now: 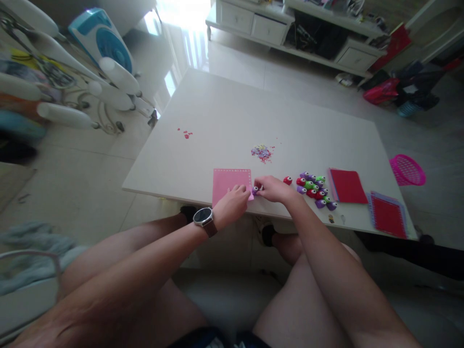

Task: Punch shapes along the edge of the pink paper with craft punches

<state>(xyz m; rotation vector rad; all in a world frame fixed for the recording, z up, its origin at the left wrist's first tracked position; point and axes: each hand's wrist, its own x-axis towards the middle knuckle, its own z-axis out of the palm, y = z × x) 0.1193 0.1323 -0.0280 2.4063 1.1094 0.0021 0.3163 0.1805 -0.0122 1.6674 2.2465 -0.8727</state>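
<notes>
A pink paper sheet (229, 182) with a punched top edge lies near the front edge of the white table (217, 111). My left hand (234, 204), with a watch on the wrist, presses its closed fingers on the sheet's lower right corner. My right hand (272, 188) is closed on a small purple paper punch (255, 190) set at that same corner. The two hands almost touch. A cluster of several small punches (314, 189) in red, green and purple sits just right of my right hand, with one red punch (287, 180) apart from it.
A pile of coloured paper bits (261, 152) lies mid-table, and a few red bits (186, 133) further left. Red paper stacks (347, 185) (388, 215) lie at the right. A pink basket (407, 170) sits on the floor. A drying rack (72, 92) stands at left.
</notes>
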